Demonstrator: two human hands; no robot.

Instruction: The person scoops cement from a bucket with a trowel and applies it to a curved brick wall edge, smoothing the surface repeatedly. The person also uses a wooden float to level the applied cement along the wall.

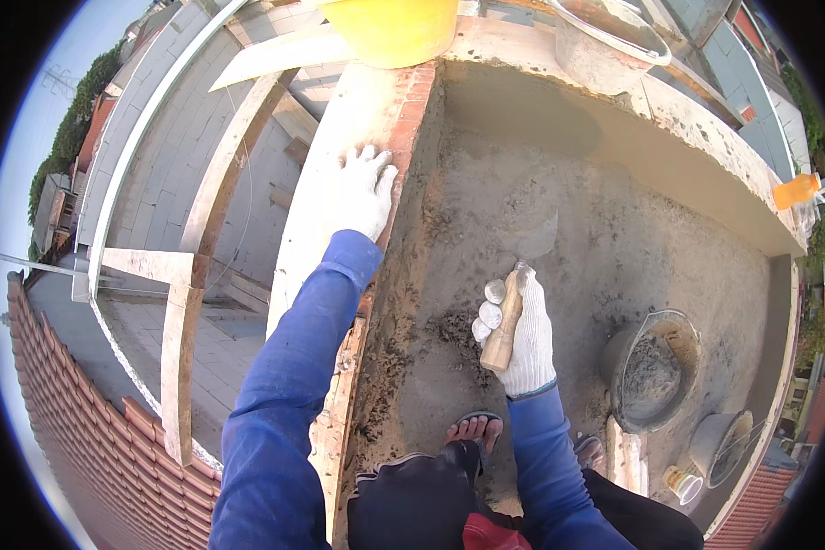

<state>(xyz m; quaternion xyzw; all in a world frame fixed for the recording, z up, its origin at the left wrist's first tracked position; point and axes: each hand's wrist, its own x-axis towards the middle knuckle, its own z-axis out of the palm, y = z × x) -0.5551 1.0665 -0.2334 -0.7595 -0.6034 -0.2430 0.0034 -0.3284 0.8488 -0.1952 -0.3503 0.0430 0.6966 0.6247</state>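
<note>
My gloved left hand (367, 191) rests on a pale ledge (312, 247) beside an edge of red brick (411, 115), its fingers spread. In my gloved right hand (522, 335) is the wooden handle of a trowel (504, 339); its grey blade (527, 234) reaches forward over the rough cement floor (458, 211) of a walled rooftop basin. A bucket of wet mortar (646, 376) stands to the right of that hand. My sandalled feet are near the bottom of the view, on the floor.
At the back are a yellow tub (390, 27) and a dirty bucket (605, 50). Another bucket (720, 445), a small cup (683, 481) and an orange bottle (796, 191) are at the right. Wooden framing (225, 183), an open drop and roof tiles (92, 376) lie left.
</note>
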